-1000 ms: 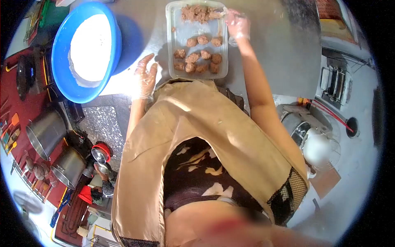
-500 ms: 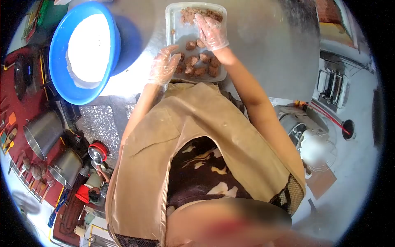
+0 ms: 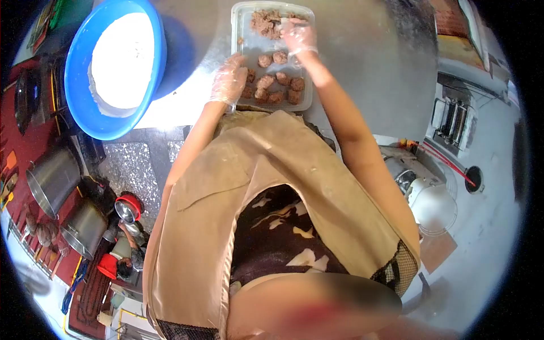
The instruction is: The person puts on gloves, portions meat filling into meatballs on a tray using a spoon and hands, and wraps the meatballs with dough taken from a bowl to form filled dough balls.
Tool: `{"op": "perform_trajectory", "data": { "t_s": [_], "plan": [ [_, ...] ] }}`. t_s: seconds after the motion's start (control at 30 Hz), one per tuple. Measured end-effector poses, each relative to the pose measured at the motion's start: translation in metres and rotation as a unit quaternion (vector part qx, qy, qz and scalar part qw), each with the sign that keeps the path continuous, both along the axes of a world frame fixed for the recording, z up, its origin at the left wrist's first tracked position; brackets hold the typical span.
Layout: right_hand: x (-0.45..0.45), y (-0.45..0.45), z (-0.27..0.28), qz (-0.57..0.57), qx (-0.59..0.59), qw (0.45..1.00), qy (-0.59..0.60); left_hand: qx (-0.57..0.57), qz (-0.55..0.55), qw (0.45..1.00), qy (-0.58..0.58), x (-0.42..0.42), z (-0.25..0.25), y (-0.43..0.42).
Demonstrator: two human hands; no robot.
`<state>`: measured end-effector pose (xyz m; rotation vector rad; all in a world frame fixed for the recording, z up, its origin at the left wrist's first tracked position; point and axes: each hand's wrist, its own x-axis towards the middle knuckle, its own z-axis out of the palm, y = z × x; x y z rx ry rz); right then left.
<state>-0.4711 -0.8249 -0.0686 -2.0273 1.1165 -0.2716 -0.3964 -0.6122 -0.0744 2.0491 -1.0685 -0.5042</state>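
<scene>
We place our half-curled right hand [image 3: 298,38] at the unportioned mince [image 3: 264,25], hold indeterminable, and our loosely open left hand [image 3: 228,80] by the tray [image 3: 234,28].

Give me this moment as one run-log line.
right hand: at brown mixture | left hand: at left edge of tray | brown lumps: in tray | blue bowl: holds white powder

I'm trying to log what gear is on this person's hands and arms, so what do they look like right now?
The left hand and the right hand each wear a thin, clear, loose plastic glove, wrinkled and shiny, ending around the wrist. Both forearms are bare, with no sleeves in sight. No markings show on the gloves.
</scene>
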Motion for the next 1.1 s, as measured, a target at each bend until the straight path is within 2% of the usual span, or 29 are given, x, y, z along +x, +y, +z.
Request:
{"op": "perform_trajectory", "data": {
  "t_s": [0.03,0.07,0.1,0.13,0.17,0.23,0.27,0.3,0.33,0.37,0.4,0.47,0.53,0.57,0.63,0.67,0.7,0.73,0.77,0.8,0.83,0.87,0.9,0.93,0.97,1.0,1.03,1.07,1.1],
  "plan": [
    [0.000,-0.007,-0.001,0.000,-0.002,1.000,-0.002,0.008,-0.004,1.000,-0.003,0.000,-0.003,-0.003],
    [0.000,-0.014,0.002,-0.104,0.173,0.977,-0.073,0.014,-0.007,1.000,-0.008,0.001,-0.003,-0.006],
    [0.000,-0.019,0.005,-0.200,0.341,0.908,-0.141,0.012,-0.006,1.000,-0.012,0.002,-0.002,-0.007],
    [-0.006,-0.020,0.006,-0.236,0.362,0.882,-0.187,0.008,-0.004,1.000,-0.003,0.002,-0.002,-0.007],
    [-0.008,-0.019,0.010,-0.235,0.361,0.882,-0.190,0.004,-0.003,1.000,0.006,0.003,-0.003,-0.007],
    [-0.013,-0.013,0.015,-0.223,0.287,0.915,-0.178,0.002,-0.009,1.000,-0.008,0.005,-0.007,-0.007],
    [-0.014,-0.005,0.028,-0.164,0.205,0.956,-0.127,0.002,-0.016,1.000,-0.019,0.006,-0.002,-0.008],
    [-0.016,0.000,0.030,-0.166,0.206,0.956,-0.128,0.003,-0.018,1.000,-0.020,0.006,0.002,-0.013],
    [-0.018,0.004,0.031,-0.087,0.020,0.989,-0.113,0.062,0.019,0.998,-0.005,0.006,0.006,-0.021],
    [-0.020,0.009,0.032,-0.005,-0.167,0.982,-0.092,0.121,0.055,0.991,0.010,0.005,0.013,-0.029],
    [-0.017,0.014,0.042,0.016,-0.216,0.976,-0.032,0.121,0.053,0.991,0.009,0.007,0.013,-0.039],
    [-0.010,0.018,0.036,0.038,-0.242,0.969,-0.036,0.054,0.096,0.983,0.148,0.017,0.007,-0.066],
    [-0.004,0.022,0.021,0.075,-0.269,0.959,-0.037,0.063,0.122,0.978,0.158,0.026,-0.016,-0.097],
    [0.001,0.021,0.010,0.092,-0.237,0.967,-0.036,0.072,0.149,0.972,0.169,0.028,-0.023,-0.106],
    [0.002,0.024,-0.016,0.062,-0.222,0.966,-0.116,0.086,0.137,0.969,0.186,0.026,0.002,-0.110],
    [0.001,0.023,-0.012,0.062,-0.224,0.965,-0.118,0.100,0.126,0.966,0.204,0.027,0.015,-0.111],
    [-0.001,0.025,-0.003,0.026,-0.141,0.982,-0.121,0.098,0.127,0.966,0.203,0.027,0.021,-0.110],
    [-0.004,0.029,0.002,-0.012,-0.055,0.991,-0.121,0.061,0.136,0.956,0.253,0.027,0.025,-0.107],
    [-0.006,0.032,0.003,-0.013,-0.051,0.991,-0.121,0.026,0.144,0.942,0.303,0.027,0.026,-0.104],
    [-0.008,0.033,0.003,-0.007,-0.022,0.984,-0.174,0.029,0.143,0.942,0.302,0.027,0.018,-0.103],
    [-0.011,0.034,0.004,-0.001,0.006,0.974,-0.227,-0.041,0.165,0.909,0.380,0.028,0.006,-0.102],
    [-0.013,0.033,0.011,-0.002,0.007,0.974,-0.227,-0.111,0.185,0.865,0.452,0.029,-0.004,-0.102],
    [-0.015,0.031,0.022,0.047,-0.115,0.948,-0.292,-0.109,0.185,0.866,0.452,0.031,-0.007,-0.102],
    [-0.018,0.030,0.028,0.095,-0.235,0.901,-0.351,-0.167,0.181,0.802,0.544,0.034,-0.010,-0.101],
    [-0.022,0.029,0.029,0.095,-0.234,0.902,-0.351,-0.222,0.175,0.726,0.626,0.036,-0.011,-0.099],
    [-0.025,0.028,0.029,0.035,-0.196,0.911,-0.360,-0.222,0.176,0.727,0.626,0.039,-0.011,-0.095],
    [-0.030,0.027,0.030,-0.024,-0.158,0.916,-0.367,-0.237,0.146,0.702,0.655,0.042,-0.011,-0.091],
    [-0.035,0.031,0.061,-0.043,-0.130,0.945,-0.297,-0.252,0.115,0.676,0.683,0.043,-0.004,-0.089],
    [-0.037,0.030,0.055,-0.044,-0.129,0.945,-0.298,-0.251,0.115,0.677,0.683,0.043,0.002,-0.086]
  ]
}}
